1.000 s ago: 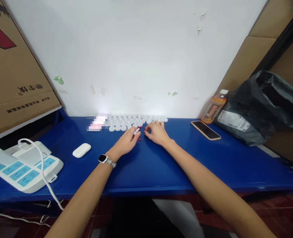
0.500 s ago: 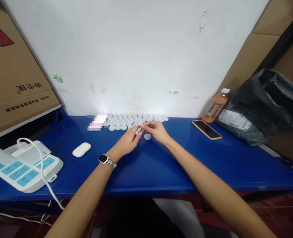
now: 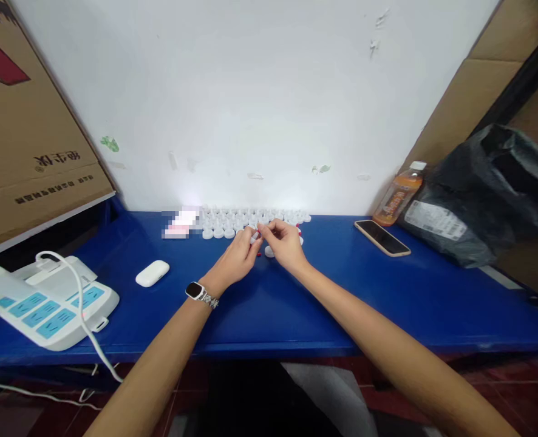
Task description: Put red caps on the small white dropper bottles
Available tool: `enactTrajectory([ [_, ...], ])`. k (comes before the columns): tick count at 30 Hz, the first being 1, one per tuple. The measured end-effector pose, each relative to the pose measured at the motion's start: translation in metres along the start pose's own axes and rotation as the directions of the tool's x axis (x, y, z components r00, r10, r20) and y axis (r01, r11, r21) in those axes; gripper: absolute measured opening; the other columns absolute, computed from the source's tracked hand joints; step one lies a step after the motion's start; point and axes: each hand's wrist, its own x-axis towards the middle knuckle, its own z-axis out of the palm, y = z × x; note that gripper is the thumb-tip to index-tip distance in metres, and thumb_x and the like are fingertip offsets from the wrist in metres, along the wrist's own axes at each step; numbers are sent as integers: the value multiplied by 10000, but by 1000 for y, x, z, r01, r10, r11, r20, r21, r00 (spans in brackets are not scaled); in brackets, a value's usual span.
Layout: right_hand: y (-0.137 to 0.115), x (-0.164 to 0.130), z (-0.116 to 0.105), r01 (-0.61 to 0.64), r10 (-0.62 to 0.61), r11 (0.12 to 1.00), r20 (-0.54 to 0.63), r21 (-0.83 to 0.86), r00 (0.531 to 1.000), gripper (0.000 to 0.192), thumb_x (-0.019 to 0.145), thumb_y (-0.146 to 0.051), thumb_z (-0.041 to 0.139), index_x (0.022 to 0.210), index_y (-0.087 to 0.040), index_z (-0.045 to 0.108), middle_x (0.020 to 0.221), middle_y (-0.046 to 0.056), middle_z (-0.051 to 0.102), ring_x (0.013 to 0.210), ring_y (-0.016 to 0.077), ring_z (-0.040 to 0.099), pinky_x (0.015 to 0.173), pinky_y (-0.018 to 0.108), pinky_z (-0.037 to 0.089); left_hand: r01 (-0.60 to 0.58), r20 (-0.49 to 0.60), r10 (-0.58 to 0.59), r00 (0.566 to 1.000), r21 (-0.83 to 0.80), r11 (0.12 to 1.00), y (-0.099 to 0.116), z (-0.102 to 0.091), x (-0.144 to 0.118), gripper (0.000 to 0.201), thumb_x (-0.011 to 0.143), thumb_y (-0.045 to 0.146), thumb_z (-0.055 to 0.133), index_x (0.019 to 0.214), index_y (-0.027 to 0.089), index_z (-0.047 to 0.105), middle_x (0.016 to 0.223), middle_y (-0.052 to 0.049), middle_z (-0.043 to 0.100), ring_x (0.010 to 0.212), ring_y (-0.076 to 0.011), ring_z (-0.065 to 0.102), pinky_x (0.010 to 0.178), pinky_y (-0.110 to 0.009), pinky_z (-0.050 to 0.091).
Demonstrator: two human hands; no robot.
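My left hand (image 3: 240,252), wearing a watch, is closed around a small white nozzle cap (image 3: 254,238), mostly hidden by the fingers. Against its tip, my right hand (image 3: 283,243) pinches a tiny red piece (image 3: 258,233). Both hands meet just above the blue table (image 3: 269,309). Beneath the right fingers lies another white cap (image 3: 269,250), with a small red bit (image 3: 258,254) beside it. Behind the hands, several white nozzle caps (image 3: 218,232) stand upright in rows along the wall. More red pieces (image 3: 299,229) show just past my right hand.
On the left are a white earphone case (image 3: 152,274) and a power strip (image 3: 54,321) with a white cable. A phone (image 3: 382,237), an orange drink bottle (image 3: 399,197) and a black plastic bag (image 3: 473,206) occupy the right. A cardboard box (image 3: 36,127) stands at far left.
My right hand's fingers have curled closer in to the white cap in my left hand. The red and white pieces to its right have come into sight. The view has shifted slightly.
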Motion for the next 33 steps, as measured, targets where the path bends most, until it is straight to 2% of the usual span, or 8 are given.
enactTrajectory([
  [5, 0, 4, 0, 6, -10, 998, 43, 70, 999, 312, 794, -486, 721, 807, -209, 578, 713, -14, 620, 653, 129, 563, 632, 268, 454, -21, -22, 21, 1000, -3, 1000, 3, 1, 2, 215, 1024, 392, 356, 1006, 209, 468, 934, -62, 545, 851, -215, 551, 779, -383, 448],
  [8, 1, 11, -6, -94, 78, 985, 115, 143, 990, 320, 734, -438, 749, 821, -218, 533, 692, -26, 626, 619, 128, 579, 610, 266, 462, 1, -18, -1, 1000, -28, 1000, 5, 1, 3, 253, 1013, 432, 401, 1082, 210, 502, 945, -60, 566, 865, -215, 566, 776, -373, 458],
  [11, 2, 16, -15, -156, 134, 982, 187, 105, 973, 267, 729, -386, 718, 783, -217, 518, 639, -36, 613, 568, 121, 568, 572, 256, 445, 21, -9, -22, 1000, -58, 998, 4, -1, 2, 326, 972, 492, 495, 1158, 224, 517, 979, -55, 600, 891, -212, 584, 785, -360, 470],
  [16, 5, 15, -26, -12, 30, 991, 132, -136, 991, 155, 786, -307, 643, 778, -215, 518, 641, -34, 597, 578, 121, 554, 572, 247, 422, 21, -90, -22, 996, -18, 1000, -2, -8, 1, 369, 925, 450, 587, 1197, 215, 508, 980, -46, 624, 928, -206, 584, 834, -355, 476],
  [19, 6, 11, -26, 83, 0, 933, 230, -350, 973, 69, 822, -239, 593, 793, -210, 537, 657, -28, 607, 600, 124, 556, 593, 243, 406, 47, -129, -48, 991, -11, 999, -4, -12, 3, 280, 949, 409, 542, 1145, 209, 545, 974, -46, 631, 904, -196, 584, 818, -346, 480],
  [23, 4, 9, -28, 218, -6, 792, 350, -570, 937, 74, 791, -137, 560, 774, -208, 548, 668, -25, 614, 618, 124, 545, 603, 239, 356, 20, -121, -19, 992, 13, 1000, -4, -13, 4, 190, 955, 367, 530, 1036, 206, 588, 996, -49, 640, 924, -200, 582, 852, -359, 476],
  [27, -2, 12, -39, 201, 78, 701, 353, -684, 933, 94, 768, -113, 560, 790, -205, 565, 704, -11, 630, 633, 128, 543, 593, 237, 328, -5, -98, 8, 995, 32, 999, -4, -12, 5, 169, 964, 348, 514, 959, 205, 603, 968, -47, 632, 941, -205, 580, 883, -366, 469],
  [33, -8, 18, -56, 110, 215, 584, 284, -804, 934, 117, 759, -110, 604, 826, -205, 610, 784, 5, 675, 658, 136, 561, 589, 246, 309, 11, -63, -7, 998, 55, 998, -7, -11, 5, 223, 975, 385, 499, 907, 212, 622, 978, -48, 611, 956, -207, 581, 871, -363, 467],
])
